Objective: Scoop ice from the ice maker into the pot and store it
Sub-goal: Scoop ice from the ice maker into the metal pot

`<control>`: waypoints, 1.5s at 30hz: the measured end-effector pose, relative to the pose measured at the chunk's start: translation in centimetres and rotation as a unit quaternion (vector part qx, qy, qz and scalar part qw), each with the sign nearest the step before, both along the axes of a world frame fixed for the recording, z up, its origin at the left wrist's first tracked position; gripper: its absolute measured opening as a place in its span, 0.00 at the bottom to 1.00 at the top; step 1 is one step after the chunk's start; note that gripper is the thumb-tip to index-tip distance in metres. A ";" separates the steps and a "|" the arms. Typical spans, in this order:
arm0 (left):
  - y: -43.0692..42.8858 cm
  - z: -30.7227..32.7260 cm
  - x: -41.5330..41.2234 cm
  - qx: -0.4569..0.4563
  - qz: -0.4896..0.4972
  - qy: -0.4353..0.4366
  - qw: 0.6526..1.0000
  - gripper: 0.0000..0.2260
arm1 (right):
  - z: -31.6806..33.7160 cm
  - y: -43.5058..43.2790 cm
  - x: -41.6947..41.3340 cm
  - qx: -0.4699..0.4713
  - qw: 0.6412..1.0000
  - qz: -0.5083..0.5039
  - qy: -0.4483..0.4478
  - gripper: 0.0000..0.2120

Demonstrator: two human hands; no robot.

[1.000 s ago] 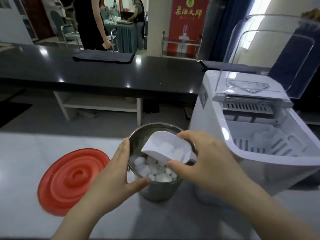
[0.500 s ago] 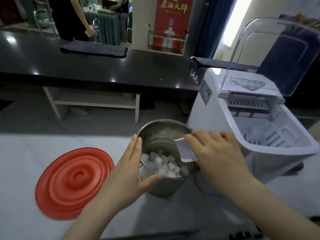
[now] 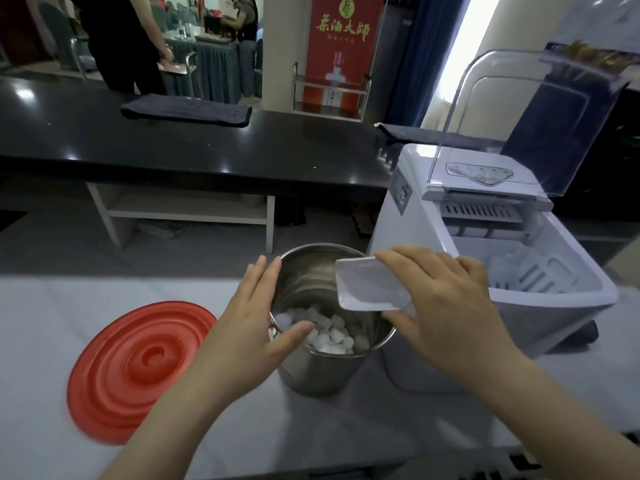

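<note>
A steel pot stands on the white counter, with a layer of ice cubes in its bottom. My left hand grips the pot's left wall, thumb hooked over the rim. My right hand holds a white plastic scoop over the pot's right rim; the scoop looks empty. To the right stands the white ice maker with its clear lid raised and some ice in its basket. A red pot lid lies flat on the counter to the left.
A long black counter with a folded dark cloth runs across behind. Beyond it stand two people and a red banner. The ice maker's cord runs behind the pot.
The scoop has tipped its ice into the pot and now shows empty. My right hand has lifted slightly toward the pot's right rim. My left hand stays on the pot.
</note>
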State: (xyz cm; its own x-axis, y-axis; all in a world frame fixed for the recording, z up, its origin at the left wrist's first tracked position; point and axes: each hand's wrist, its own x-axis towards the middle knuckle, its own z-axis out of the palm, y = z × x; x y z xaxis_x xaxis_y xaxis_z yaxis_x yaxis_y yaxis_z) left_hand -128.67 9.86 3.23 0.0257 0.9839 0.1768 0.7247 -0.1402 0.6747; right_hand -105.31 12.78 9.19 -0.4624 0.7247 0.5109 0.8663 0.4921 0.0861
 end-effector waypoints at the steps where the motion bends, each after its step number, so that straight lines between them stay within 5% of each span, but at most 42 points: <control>1: 0.1 0.5 0.3 0.011 -0.001 -0.005 1.000 0.40 | 0.3 0.0 0.4 -0.003 1.000 0.007 0.028 0.36; 12: 2.3 5.7 7.4 0.088 0.006 -0.067 0.994 0.35 | 4.4 2.1 9.0 -0.083 0.968 0.003 0.239 0.34; 23: 6.8 5.8 17.8 0.078 0.011 -0.114 0.990 0.38 | 5.4 8.2 20.2 -0.176 0.966 0.008 0.190 0.34; 35: 7.8 5.4 20.6 0.068 0.039 -0.174 0.982 0.30 | 5.8 9.5 21.1 -0.291 0.931 0.084 0.204 0.35; 41: 5.2 4.1 16.7 0.072 0.114 -0.115 0.984 0.27 | 4.6 8.2 16.6 -0.284 0.925 0.153 0.202 0.14; 45: 3.8 3.7 13.8 0.074 0.153 -0.077 0.982 0.28 | 4.7 6.8 13.4 -0.260 0.927 0.185 0.198 0.14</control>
State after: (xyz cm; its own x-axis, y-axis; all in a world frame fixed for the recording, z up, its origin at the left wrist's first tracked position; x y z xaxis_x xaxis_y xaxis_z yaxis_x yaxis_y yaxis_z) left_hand -114.88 13.62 6.93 -0.3063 0.9041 0.2979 0.6391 -0.0367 0.7682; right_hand -91.87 19.58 13.93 -0.5789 0.7499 0.3202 0.5428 0.6474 -0.5350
